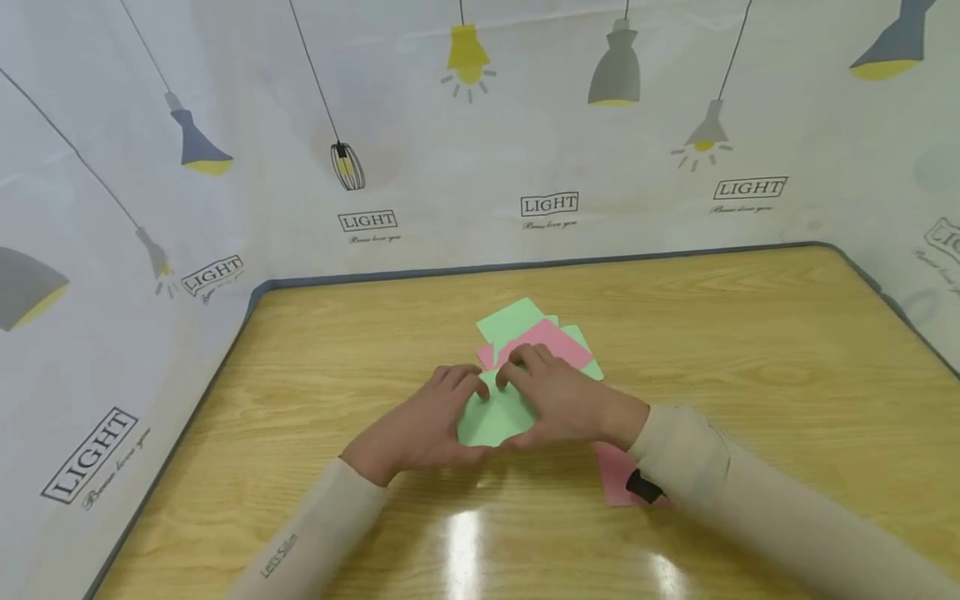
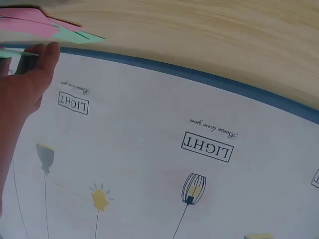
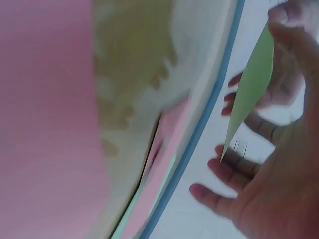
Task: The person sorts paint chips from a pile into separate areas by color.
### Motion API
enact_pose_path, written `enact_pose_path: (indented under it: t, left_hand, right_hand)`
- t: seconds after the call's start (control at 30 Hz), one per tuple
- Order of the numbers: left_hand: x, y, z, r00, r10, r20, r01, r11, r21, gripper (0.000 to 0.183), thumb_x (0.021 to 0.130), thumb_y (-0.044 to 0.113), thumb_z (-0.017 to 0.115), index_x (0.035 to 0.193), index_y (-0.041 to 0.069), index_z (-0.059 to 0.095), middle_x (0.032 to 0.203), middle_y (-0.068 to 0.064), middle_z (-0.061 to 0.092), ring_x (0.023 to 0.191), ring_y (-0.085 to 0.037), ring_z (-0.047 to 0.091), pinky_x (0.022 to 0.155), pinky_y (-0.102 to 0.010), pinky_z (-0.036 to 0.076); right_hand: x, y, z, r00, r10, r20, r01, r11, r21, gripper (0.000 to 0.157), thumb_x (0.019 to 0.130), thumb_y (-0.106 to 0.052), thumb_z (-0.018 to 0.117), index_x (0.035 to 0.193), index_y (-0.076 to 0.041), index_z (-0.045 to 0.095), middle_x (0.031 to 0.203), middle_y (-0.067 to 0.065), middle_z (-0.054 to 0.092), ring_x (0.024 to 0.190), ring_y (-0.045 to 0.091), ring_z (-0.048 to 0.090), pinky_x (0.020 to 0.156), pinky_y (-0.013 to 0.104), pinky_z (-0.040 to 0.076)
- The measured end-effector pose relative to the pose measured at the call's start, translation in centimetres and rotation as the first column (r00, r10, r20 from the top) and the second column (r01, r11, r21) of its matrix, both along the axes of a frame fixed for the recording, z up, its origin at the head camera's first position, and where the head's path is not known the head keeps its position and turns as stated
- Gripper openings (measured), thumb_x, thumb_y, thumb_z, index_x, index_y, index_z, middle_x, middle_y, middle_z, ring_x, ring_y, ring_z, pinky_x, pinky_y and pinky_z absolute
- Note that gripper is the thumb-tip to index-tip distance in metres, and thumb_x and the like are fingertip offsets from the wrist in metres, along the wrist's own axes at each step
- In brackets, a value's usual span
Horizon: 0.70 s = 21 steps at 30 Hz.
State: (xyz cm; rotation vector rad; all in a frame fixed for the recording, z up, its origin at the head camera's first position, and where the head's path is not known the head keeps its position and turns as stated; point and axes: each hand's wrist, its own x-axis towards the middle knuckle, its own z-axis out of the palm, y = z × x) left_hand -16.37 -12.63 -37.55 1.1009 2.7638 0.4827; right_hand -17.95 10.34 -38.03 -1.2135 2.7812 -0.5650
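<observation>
Both hands hold one green sheet of paper (image 1: 495,417) between them, lifted off the table and slightly bowed. My left hand (image 1: 435,421) grips its left side, thumb at the near edge and fingers at the far edge. On the right side my right hand (image 1: 562,400) does the same, the two thumbs nearly meeting. Side-on, the green sheet (image 3: 251,84) looks thin and bent in the right wrist view. Just beyond the hands lies a loose pile of pink paper (image 1: 551,342) and green paper (image 1: 517,318), partly hidden by my right hand.
A pink sheet (image 1: 615,479) lies on the wooden table (image 1: 360,333) under my right forearm, with a black piece (image 1: 645,487) over it. A white printed curtain (image 1: 450,150) surrounds the table, which has a dark blue edge (image 1: 420,273).
</observation>
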Motion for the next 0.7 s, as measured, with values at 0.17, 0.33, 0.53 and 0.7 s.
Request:
enact_pose_path:
  t: [0.17, 0.33, 0.53, 0.7]
  left_hand:
    - [2.4, -1.9, 0.1, 0.999, -0.006, 0.051, 0.007, 1.000, -0.012, 0.059, 0.076, 0.039, 0.080, 0.119, 0.011, 0.051, 0.142, -0.014, 0.038, 0.130, -0.031, 0.036, 0.097, -0.042, 0.045]
    - [4.1, -3.1, -0.4, 0.993, 0.007, 0.122, -0.002, 0.999, -0.039, 0.059, 0.075, 0.040, 0.081, 0.118, 0.014, 0.051, 0.143, -0.011, 0.038, 0.130, -0.027, 0.035, 0.095, -0.040, 0.046]
    - [4.7, -4.1, -1.2, 0.997, -0.002, 0.071, 0.007, 0.997, -0.077, 0.056, 0.074, 0.040, 0.081, 0.115, 0.015, 0.052, 0.140, -0.010, 0.041, 0.128, -0.027, 0.039, 0.098, -0.043, 0.043]
    - [4.5, -4.2, -1.6, 1.000, -0.020, 0.002, 0.020, 0.995, -0.094, 0.055, 0.076, 0.043, 0.080, 0.114, 0.014, 0.054, 0.141, -0.009, 0.042, 0.130, -0.027, 0.038, 0.105, -0.043, 0.037]
  right_hand:
    - [2.6, -1.7, -0.3, 0.998, 0.049, -0.034, -0.047, 0.998, 0.045, 0.067, 0.076, -0.056, 0.076, 0.120, -0.011, 0.053, 0.128, 0.013, 0.043, 0.115, 0.027, 0.042, 0.087, 0.040, 0.046]
    - [4.0, -2.5, -1.1, 0.994, 0.113, 0.010, -0.113, 0.990, 0.088, 0.064, 0.075, -0.049, 0.077, 0.121, -0.012, 0.052, 0.130, 0.010, 0.042, 0.115, 0.024, 0.042, 0.091, 0.035, 0.045]
    - [5.0, -3.6, -1.9, 0.993, 0.116, -0.001, -0.115, 0.986, 0.118, 0.058, 0.077, -0.043, 0.074, 0.120, -0.012, 0.052, 0.127, 0.009, 0.042, 0.111, 0.021, 0.042, 0.088, 0.027, 0.044]
    - [5.5, -4.4, -1.8, 0.992, 0.107, -0.060, -0.098, 0.984, 0.149, 0.047, 0.082, -0.041, 0.069, 0.117, -0.013, 0.054, 0.125, 0.011, 0.044, 0.110, 0.024, 0.043, 0.089, 0.030, 0.044]
